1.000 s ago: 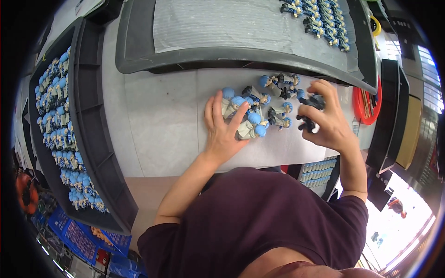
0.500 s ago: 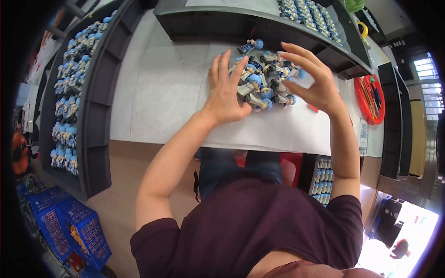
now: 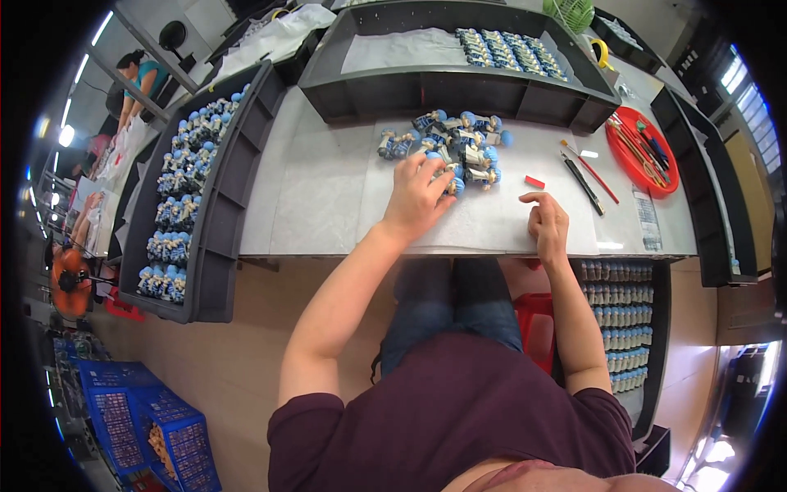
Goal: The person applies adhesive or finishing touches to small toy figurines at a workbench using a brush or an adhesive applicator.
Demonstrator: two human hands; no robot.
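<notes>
A loose heap of small figurines (image 3: 479,156) with light-blue caps and white-and-navy bodies lies on the white-covered table (image 3: 316,197). My left hand (image 3: 416,197) reaches over the heap's near left side, fingers bent around a figurine (image 3: 453,185) that they partly hide. To the right of the heap, by the table's front edge, my right hand (image 3: 548,225) hovers with nothing visible in it. Its index finger points left, apart from the thumb, while the other fingers curl. Just beyond it lies a small red block (image 3: 534,182).
A black crate (image 3: 459,97) with rows of figurines stands behind the heap; another crate (image 3: 215,221) is at the left. A black pen-like tool (image 3: 584,187), a thin brush (image 3: 597,179) and a red tray (image 3: 674,168) of tools lie right. A lower crate (image 3: 619,328) holds several rows.
My hands have moved apart from around the heap. The right drew back toward the table edge; the left closed over the near figurines. The view has shifted, and the brush and pen-like tool now show.
</notes>
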